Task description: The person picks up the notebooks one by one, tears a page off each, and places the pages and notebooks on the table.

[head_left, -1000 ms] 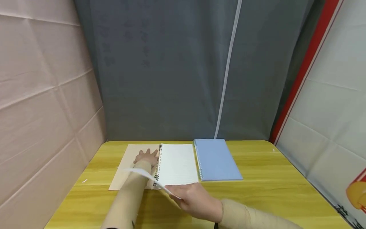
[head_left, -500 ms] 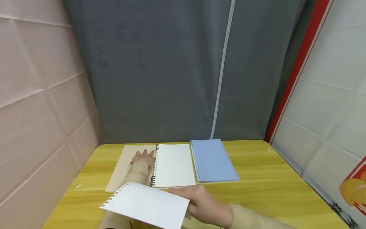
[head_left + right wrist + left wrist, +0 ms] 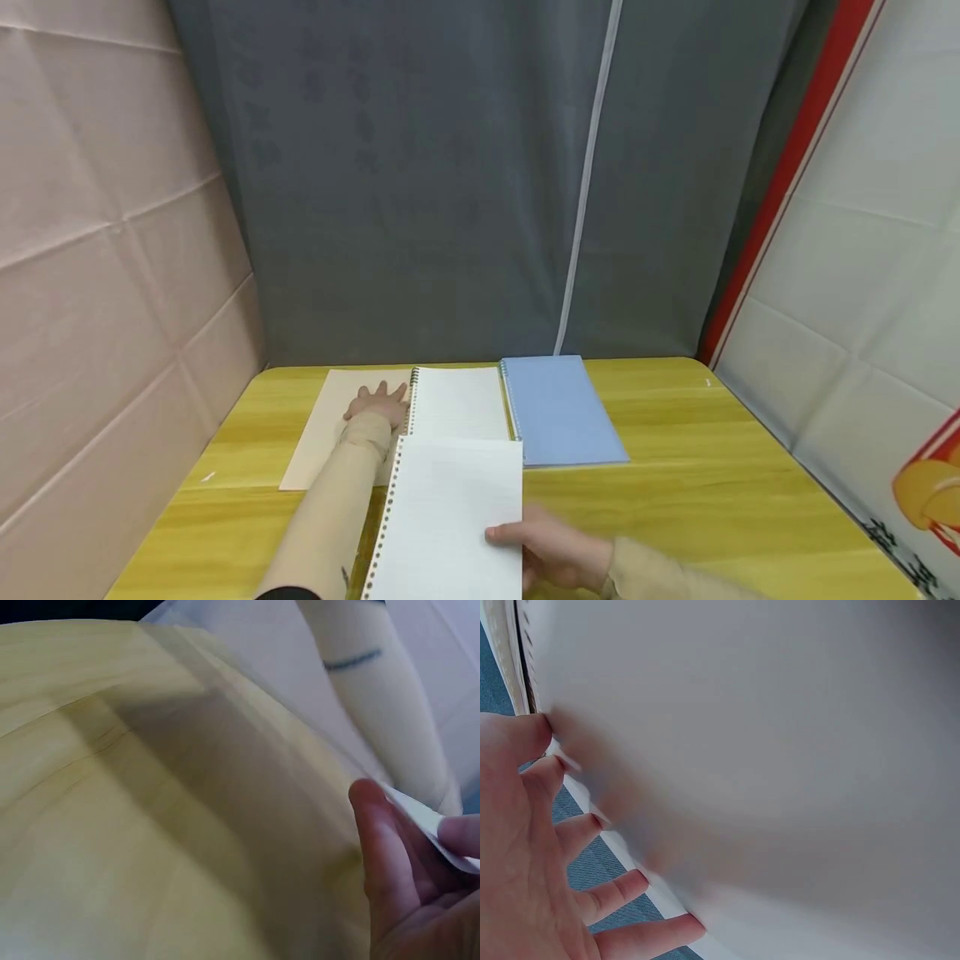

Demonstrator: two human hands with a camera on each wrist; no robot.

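The right hand (image 3: pixel 555 554) pinches a loose lined sheet (image 3: pixel 450 517) above the table (image 3: pixel 712 492); the left hand (image 3: pixel 377 403) lies flat, fingers spread, on the open notebook (image 3: pixel 457 402)

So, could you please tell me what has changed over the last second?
The right hand has pulled the loose sheet free of the open notebook, swung it toward the person and turned it flat, still pinching its edge. The left hand stays flat on the open cover; the blue notebook has not moved.
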